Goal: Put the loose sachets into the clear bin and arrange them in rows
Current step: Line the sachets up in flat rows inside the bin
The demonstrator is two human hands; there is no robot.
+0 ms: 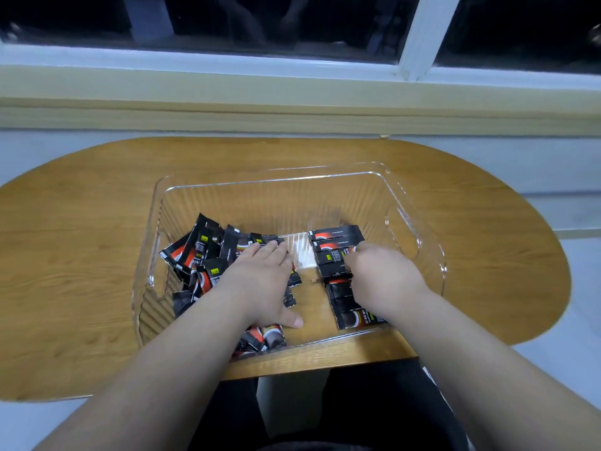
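Arranging step: inside the bin (pixel 270 182), my left hand (pixel 263 275) lies flat on the pile (pixel 195 252), my right hand (pixel 380 271) curls over the row (pixel 338 237), grip unclear; next, I judge, pinch one across.

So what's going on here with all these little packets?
A person has both hands inside a clear bin on a wooden table. The left hand lies flat on a jumbled pile of sachets on the bin's left side. The right hand, fingers curled, is at a neat row along the right side. Whether it grips one is hidden. The pile is not yet lined up.
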